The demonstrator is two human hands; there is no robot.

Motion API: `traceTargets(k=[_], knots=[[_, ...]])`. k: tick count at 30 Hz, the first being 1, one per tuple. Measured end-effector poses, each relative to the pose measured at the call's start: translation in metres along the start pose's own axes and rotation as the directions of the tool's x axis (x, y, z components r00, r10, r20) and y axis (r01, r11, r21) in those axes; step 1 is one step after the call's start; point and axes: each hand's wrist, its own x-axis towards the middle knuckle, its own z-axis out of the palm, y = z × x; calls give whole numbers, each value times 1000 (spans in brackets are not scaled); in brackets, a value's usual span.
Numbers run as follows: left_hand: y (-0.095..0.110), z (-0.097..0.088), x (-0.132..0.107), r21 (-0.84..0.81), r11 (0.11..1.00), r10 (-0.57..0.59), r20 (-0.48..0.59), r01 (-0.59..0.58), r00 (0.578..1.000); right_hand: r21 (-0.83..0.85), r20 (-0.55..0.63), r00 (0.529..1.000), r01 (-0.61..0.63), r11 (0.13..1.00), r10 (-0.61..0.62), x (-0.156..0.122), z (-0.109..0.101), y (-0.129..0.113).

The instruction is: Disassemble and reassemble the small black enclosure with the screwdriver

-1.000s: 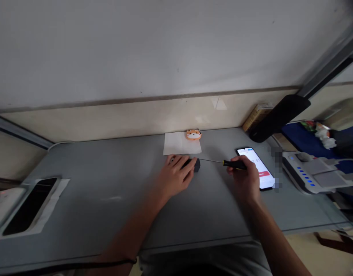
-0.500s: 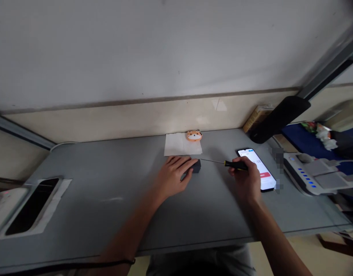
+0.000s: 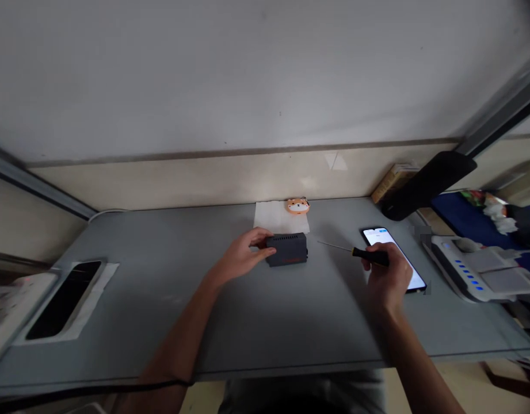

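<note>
A small dark grey box (image 3: pixel 288 250) with a row of vent slots and reddish lettering stands on the grey table. My left hand (image 3: pixel 246 253) grips its left end, thumb on the front and fingers behind. To the right, my right hand (image 3: pixel 388 276) is closed around the black handle of a screwdriver (image 3: pixel 370 256). The screwdriver's thin metal shaft points left toward the box, its tip a short way off and not touching. Beneath and behind my right hand lies a lit phone (image 3: pixel 414 276), partly covered by it.
White paper (image 3: pixel 269 217) and an orange animal-face case (image 3: pixel 298 206) lie by the wall. At left, a dark phone (image 3: pixel 64 299) rests on paper. A power strip (image 3: pixel 467 270), a black cylindrical object (image 3: pixel 429 185) and a book (image 3: pixel 392 183) are at right.
My left hand has shifted from lying over the box to holding its left end, so the box's vented front now shows. My right hand with the screwdriver has moved slightly right, away from the box.
</note>
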Motion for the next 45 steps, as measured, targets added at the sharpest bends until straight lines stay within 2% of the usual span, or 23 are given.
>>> traceTargets(k=[3, 5, 9, 11, 13, 18, 21, 23, 27, 30, 33, 37, 41, 43, 45], knots=[[-4, 6, 3, 46, 999, -3, -18, 4, 1000, -75, 25, 997, 75, 994, -73, -4, -3, 0], [-7, 10, 4, 105, 994, 7, -34, -3, 999, -141, 112, 984, 154, 978, -139, -7, -5, 0], [-10, 13, 6, 153, 988, 22, -50, -14, 998, -195, 346, 900, 344, 918, -264, -15, -5, -3], [-11, 15, 7, 164, 986, 32, -46, -24, 998, -197, 406, 856, 423, 884, -319, -18, -5, -4], [-11, 16, 7, 177, 983, 54, -36, -47, 998, -192, 423, 832, 470, 861, -360, -19, -4, -5], [-13, 19, 8, 209, 975, 86, -38, -76, 996, -203, 422, 825, 489, 848, -375, -18, -6, -5], [-13, 19, 8, 206, 975, 91, -43, -81, 995, -211, 475, 805, 495, 843, -354, -20, -4, -5], [-13, 19, 8, 204, 975, 102, -42, -91, 994, -193, 547, 766, 507, 840, -336, -23, 0, -6], [-16, 19, 9, 198, 976, 98, -33, -89, 995, -98, 677, 659, 523, 847, -328, -32, 9, -5], [-16, 15, 9, 177, 982, 69, -30, -63, 997, -70, 720, 622, 504, 861, -306, -35, 12, -3], [-13, 2, 7, 166, 986, 22, -38, -16, 999, -101, 707, 652, 477, 873, -274, -32, 10, -2], [-9, -23, 2, 197, 978, -56, -39, 63, 998, -188, 630, 741, 436, 880, -233, -25, 5, -4], [-12, -41, -1, 245, 967, -72, -8, 72, 997, -275, 542, 822, 371, 887, -176, -21, 4, -3], [-13, -45, -2, 264, 962, -74, 17, 67, 997, -283, 527, 835, 347, 894, -158, -21, 6, -2], [-12, -46, -3, 287, 956, -78, 23, 69, 997, -281, 543, 828, 337, 899, -141, -21, 8, 0]])
